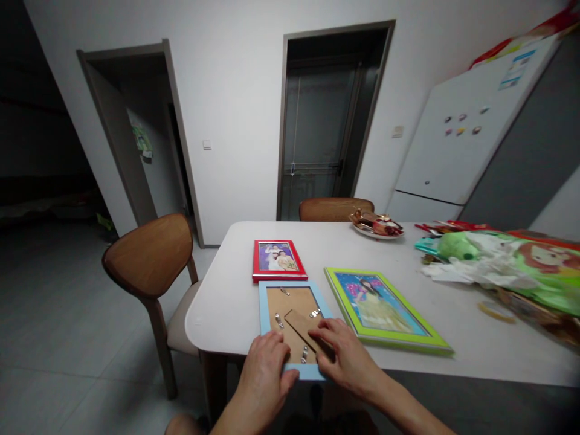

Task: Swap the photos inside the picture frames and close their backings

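A light blue picture frame (264, 305) lies face down at the table's near edge, its brown backing board (290, 302) showing. Several small metal clips sit around the board, and a stand flap (301, 326) lies slantwise across it. My left hand (267, 365) grips the frame's lower left corner, fingers bent over the edge and thumb near the bottom. At the lower right, my right hand (342, 353) curls over the frame beside the flap, its thumb by the bottom edge. Beyond it lies a red picture frame (256, 266) with a photo; to the right is a green one (385, 338).
The white table (217, 290) also bears a plate of food (380, 234) at the back and a pile of bags and crumpled tissue (493, 257) on the right, with a tape roll (496, 312) nearby. Wooden chairs (151, 257) stand left and behind. A fridge (453, 133) is back right.
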`<state>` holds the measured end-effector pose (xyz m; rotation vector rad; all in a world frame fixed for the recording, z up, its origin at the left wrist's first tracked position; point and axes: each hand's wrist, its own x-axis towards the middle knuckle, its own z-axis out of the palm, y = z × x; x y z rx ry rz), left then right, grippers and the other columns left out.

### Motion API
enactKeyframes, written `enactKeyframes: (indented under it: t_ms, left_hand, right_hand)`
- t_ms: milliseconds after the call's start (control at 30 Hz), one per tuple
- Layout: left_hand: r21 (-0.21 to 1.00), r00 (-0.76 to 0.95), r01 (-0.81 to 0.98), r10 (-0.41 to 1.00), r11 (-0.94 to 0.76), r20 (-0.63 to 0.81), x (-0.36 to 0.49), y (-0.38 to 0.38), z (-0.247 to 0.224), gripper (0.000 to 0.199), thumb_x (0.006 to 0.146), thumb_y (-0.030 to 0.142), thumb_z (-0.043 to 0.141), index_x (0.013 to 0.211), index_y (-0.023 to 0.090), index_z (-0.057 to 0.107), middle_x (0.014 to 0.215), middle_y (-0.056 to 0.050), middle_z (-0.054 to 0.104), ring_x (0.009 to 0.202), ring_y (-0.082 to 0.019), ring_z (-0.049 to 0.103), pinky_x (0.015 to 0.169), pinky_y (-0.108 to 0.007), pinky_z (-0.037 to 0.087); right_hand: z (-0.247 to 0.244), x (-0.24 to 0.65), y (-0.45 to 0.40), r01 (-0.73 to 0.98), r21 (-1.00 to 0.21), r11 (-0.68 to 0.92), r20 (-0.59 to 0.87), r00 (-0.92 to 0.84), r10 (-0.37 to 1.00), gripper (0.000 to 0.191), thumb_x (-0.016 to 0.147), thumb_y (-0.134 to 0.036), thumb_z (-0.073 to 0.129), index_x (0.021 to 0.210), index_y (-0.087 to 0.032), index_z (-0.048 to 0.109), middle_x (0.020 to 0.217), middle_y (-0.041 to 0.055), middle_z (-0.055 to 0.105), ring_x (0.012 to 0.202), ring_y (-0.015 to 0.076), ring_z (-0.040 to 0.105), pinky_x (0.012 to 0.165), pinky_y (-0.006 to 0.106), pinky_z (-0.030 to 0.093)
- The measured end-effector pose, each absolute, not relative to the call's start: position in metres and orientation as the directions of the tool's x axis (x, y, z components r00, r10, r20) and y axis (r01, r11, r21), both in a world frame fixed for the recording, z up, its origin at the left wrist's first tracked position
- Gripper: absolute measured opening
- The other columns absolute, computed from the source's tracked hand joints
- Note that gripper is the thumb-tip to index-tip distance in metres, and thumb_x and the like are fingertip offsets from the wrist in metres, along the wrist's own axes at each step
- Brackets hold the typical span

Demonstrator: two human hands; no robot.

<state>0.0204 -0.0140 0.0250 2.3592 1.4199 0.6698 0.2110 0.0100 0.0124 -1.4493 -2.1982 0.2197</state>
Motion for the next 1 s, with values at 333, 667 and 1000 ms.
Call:
enactKeyframes:
  t_ms: [333,667,1000]
  left_hand:
    - [0.513,0.405,0.737,0.895,-0.441,0.187,0.015,-0.016,0.02,0.024,0.062,0.02,0.065,0.085,0.019,0.055,0.119,-0.008,0.051,0.113,-0.023,0.041,0.096,-0.046,0.027]
    - [0.504,0.372,0.749,0.903,-0.429,0.215,0.017,-0.018,0.021,0.027,0.062,0.019,0.064,0.088,0.018,0.057,0.116,-0.008,0.054,0.112,-0.024,0.043,0.096,-0.046,0.028]
    - [0.516,0.396,0.735,0.896,-0.44,0.201,0.014,-0.016,0.019,0.03,0.062,0.02,0.065,0.091,0.019,0.057,0.114,-0.008,0.055,0.112,-0.024,0.043,0.096,-0.045,0.029]
  right_hand:
    - [0.017,0.219,0.038,0.919,-0.281,0.278,0.315,-0.185,0.931,0.029,0.076,-0.024,0.04,0.095,-0.018,0.061,0.093,0.0077,0.053,0.088,0.0185,0.045,0.08,0.03,0.033]
    - [0.016,0.216,0.042,0.91,-0.26,0.322,0.296,-0.242,0.924,0.03,0.077,-0.018,0.035,0.086,-0.013,0.063,0.097,0.0106,0.05,0.092,0.0193,0.044,0.083,0.029,0.033]
    - [0.017,0.21,0.023,0.874,-0.256,0.413,0.361,-0.31,0.88,0.029,0.078,-0.021,0.039,0.098,-0.018,0.059,0.105,0.0096,0.05,0.098,0.0209,0.043,0.085,0.035,0.033]
